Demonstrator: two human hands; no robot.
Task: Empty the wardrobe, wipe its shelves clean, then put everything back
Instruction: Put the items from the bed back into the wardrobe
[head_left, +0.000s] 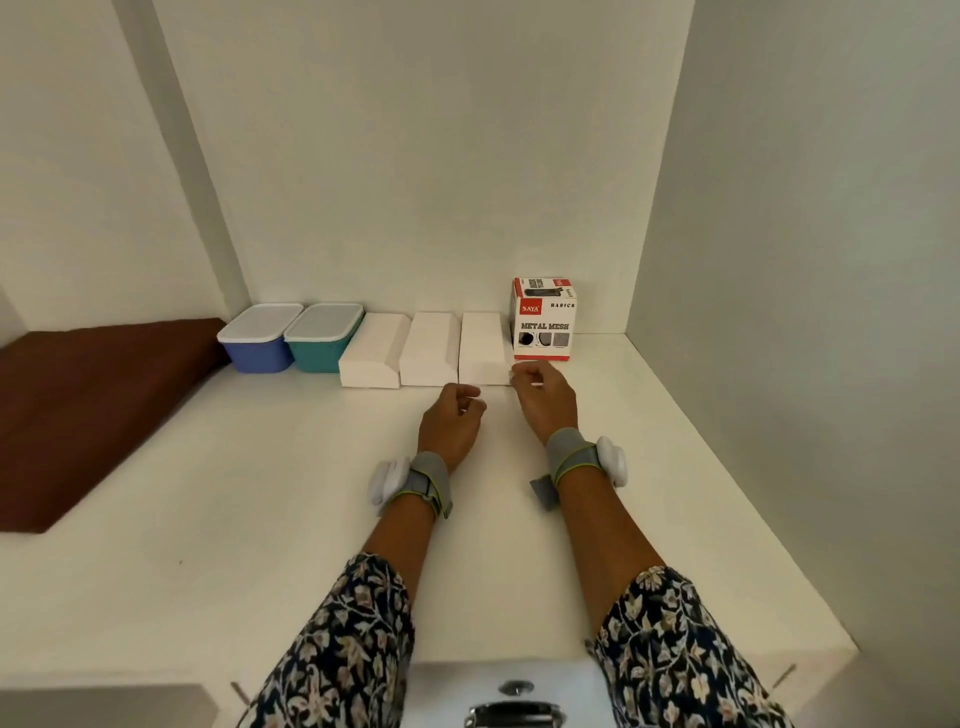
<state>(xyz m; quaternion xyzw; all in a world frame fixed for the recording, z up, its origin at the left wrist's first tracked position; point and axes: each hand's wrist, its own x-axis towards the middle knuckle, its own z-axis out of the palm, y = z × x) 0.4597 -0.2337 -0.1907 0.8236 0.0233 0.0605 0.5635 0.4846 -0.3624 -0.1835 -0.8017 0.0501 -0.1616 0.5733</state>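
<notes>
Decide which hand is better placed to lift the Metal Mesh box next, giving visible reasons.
Right. The right hand is in front of the Metal Mesh box, close to its base; the left hand sits further left and nearer the person, fingers curled.

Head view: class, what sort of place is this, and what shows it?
Probably inside a wardrobe or cupboard: a white shelf boxed in by a back wall and side wall, with stored things lined along the back: a blue tub, a teal tub, white boxes and a carton.
</notes>
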